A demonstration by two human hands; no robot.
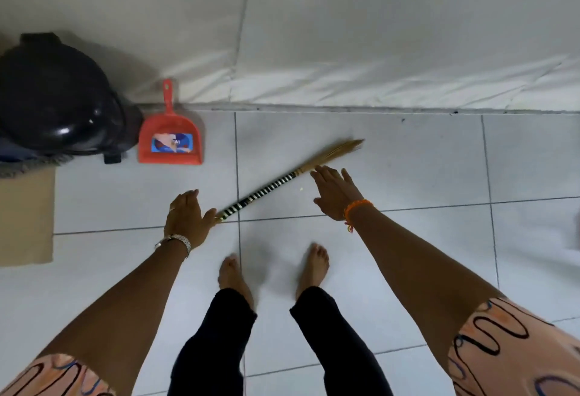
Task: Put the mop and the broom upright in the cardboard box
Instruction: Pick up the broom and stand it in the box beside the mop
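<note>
Broom (276, 185) is lying slantwise on the tiled floor (408, 238), its striped black-and-white handle ending in tan bristles. Right hand (337, 191) is hovering near the bristles, fingers spread; left hand (188, 220) is touching the handle's end, loosely open. Grabbing one end only is risking a swinging, slipping broom.

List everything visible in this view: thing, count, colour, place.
broom: one, black-and-white striped handle, straw bristles, lying diagonally on the floor between the hands
dustpan: one, orange-red with a blue label, propped by the wall
bin: one, glossy black, far left
cardboard box: one flap seen, brown, left edge
mop: grey strands at the box, partly hidden
floor: white tiles
left hand: open, at the handle's end
right hand: open, near the bristles
feet: two, bare
</note>
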